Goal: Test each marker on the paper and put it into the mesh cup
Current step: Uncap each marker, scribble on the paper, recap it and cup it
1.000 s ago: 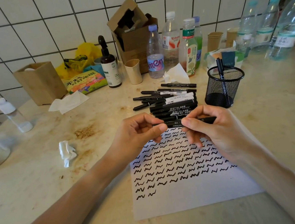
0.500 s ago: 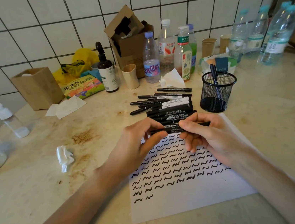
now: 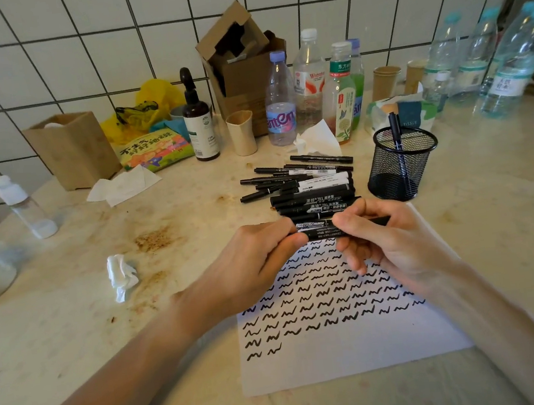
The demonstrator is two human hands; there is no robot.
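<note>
Both hands grip one black marker (image 3: 319, 229) held level at frame centre, above the paper (image 3: 351, 353): left hand (image 3: 253, 264) on its cap end, right hand (image 3: 385, 245) round the barrel. A jerky uncapping could smear ink or knock the marker pile (image 3: 308, 190) and the mesh cup (image 3: 402, 165) beyond it.

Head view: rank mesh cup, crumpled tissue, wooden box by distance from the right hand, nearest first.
From the right hand:
1. Mesh cup, just beyond it, slightly right.
2. Crumpled tissue, across on the left, past the left hand.
3. Wooden box, far back left by the tiled wall.
</note>
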